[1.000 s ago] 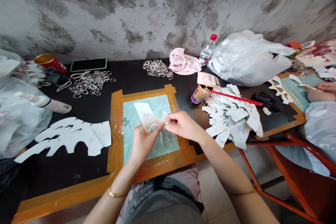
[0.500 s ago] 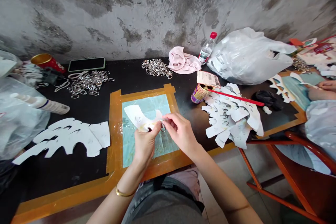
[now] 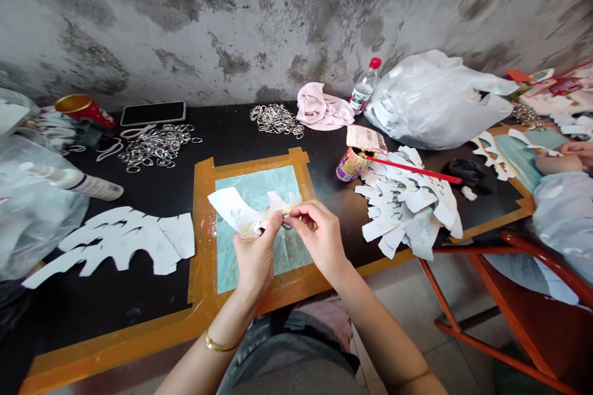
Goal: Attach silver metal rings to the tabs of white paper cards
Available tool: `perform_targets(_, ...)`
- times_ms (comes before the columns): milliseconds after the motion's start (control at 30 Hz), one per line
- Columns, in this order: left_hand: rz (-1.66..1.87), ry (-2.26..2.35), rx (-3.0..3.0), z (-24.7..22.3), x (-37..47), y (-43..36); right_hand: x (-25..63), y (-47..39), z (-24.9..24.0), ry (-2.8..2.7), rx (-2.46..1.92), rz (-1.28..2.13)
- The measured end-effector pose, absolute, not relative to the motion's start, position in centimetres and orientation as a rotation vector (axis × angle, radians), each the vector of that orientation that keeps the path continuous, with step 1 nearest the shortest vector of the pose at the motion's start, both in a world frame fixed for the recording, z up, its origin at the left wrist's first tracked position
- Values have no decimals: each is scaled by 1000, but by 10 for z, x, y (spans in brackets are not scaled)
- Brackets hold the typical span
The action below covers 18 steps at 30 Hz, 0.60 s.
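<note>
A white curved cut-out piece (image 3: pixel 231 210) with yellowish smears is pinched in my left hand (image 3: pixel 256 253), thumb on top. My right hand (image 3: pixel 319 236) is closed at the piece's right end, its thumb and fingertips on a small metal ring (image 3: pixel 287 226). Both hands hold these just above a light-blue sheet (image 3: pixel 227 271) edged with brown tape. To the left lie several overlapping white cut-out pieces (image 3: pixel 134 237). On the right, a heap of similar pieces (image 3: pixel 412 203) lies beside a printed paper cup (image 3: pixel 349 163) with a red stick (image 3: pixel 417 170) across it.
Metal rings lie in two piles, one at the left (image 3: pixel 157 147) and one farther back (image 3: pixel 277 120). Behind are a phone (image 3: pixel 152 113), a pink cloth (image 3: pixel 322 108), a bottle (image 3: pixel 364 87) and a plastic bag (image 3: pixel 435 102). A white tube (image 3: pixel 88 185) lies left; another person's hand (image 3: pixel 563 160) is far right.
The white piece has turned and shifted slightly left in my left hand. My right fingers have curled in closer around the ring at its right end.
</note>
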<state>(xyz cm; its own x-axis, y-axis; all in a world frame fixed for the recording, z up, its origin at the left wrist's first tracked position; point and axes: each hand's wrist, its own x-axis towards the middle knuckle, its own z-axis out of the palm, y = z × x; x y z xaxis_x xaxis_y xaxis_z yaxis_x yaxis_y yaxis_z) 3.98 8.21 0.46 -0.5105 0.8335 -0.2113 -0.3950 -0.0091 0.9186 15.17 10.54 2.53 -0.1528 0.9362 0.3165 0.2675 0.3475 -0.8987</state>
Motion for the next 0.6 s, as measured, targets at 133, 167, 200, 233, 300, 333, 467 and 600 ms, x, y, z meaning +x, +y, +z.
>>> perform_targets(133,1601,1550,663,10,40,80,150,103,21,-1741,-1037,546)
perform_targets(167,1586,1610,731,9,39,80,149,103,19,-1754,-1026,468)
perform_targets(200,1575,1653,803,8,38,81,148,103,16,-1764,-1021,406)
perform_targets(233,1565,1680,872,6,37,82,147,103,13,-1773,-1026,360)
perform_targets(300,1545,1722,994,0,35,84,146,103,8,-1797,-1057,301)
perform_targets(333,1520,1743,1057,-3,33,85,145,104,5,-1813,-1079,282)
perform_targets(467,1357,1788,1277,-7,24,90,145,108,-5,-1853,-1182,341)
perform_targets(600,1207,1687,1260,1,16,93,151,114,0,-1771,-1241,699)
